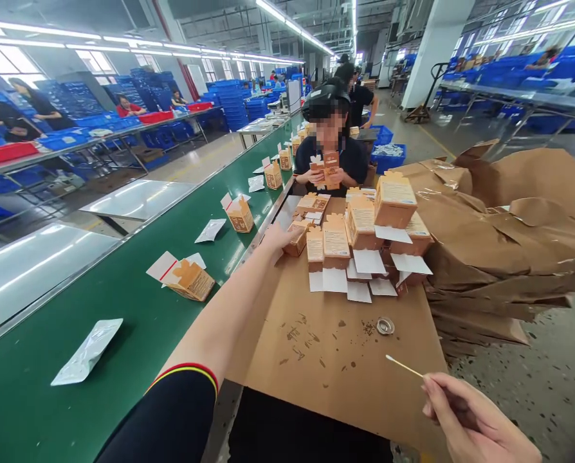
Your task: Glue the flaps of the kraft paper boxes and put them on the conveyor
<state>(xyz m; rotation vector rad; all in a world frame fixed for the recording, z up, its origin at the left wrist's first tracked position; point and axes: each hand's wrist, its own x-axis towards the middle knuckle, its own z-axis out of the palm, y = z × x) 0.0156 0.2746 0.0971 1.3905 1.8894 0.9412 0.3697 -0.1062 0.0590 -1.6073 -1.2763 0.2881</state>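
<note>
My right hand pinches a cotton swab between thumb and fingertips, its white tip pointing left. At the far left of the cardboard-covered table, my left hand reaches forward and is closed on a small brown-and-orange carton; its fingertips are partly hidden. Beside that carton stands a pile of similar cartons, many with white flaps hanging toward me. A small round shallow dish lies on the table near the swab, with dark specks and stains around it.
The green conveyor belt at left carries a silver pouch, an open-flapped carton and more of both farther along. A co-worker opposite holds cartons. Stacked brown paper lies to the right.
</note>
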